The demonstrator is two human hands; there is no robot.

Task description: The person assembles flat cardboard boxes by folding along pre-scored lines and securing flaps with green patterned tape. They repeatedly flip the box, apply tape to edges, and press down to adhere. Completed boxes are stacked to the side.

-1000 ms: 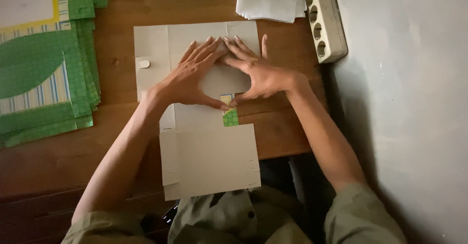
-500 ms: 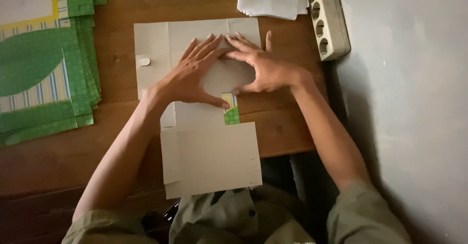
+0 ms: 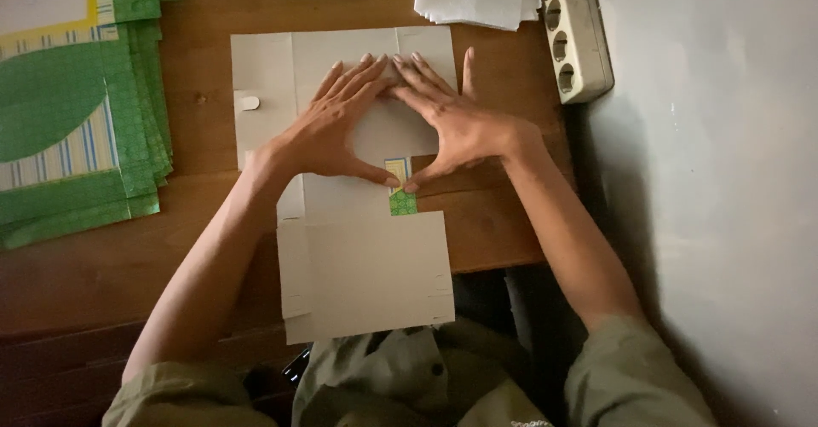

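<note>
Presently: flat unfolded grey cardboard box blank (image 3: pixel 358 265) on wooden desk (image 3: pixel 503 231).
Left hand (image 3: pixel 336 129) and right hand (image 3: pixel 452 120) spread flat, pressing it, fingertips touching; holding nothing.

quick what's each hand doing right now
left hand: open, fingers spread, pressed flat on the flat cardboard blank, no grip on anything
right hand: open, flat on the same cardboard, thumb by the green printed flap
</note>
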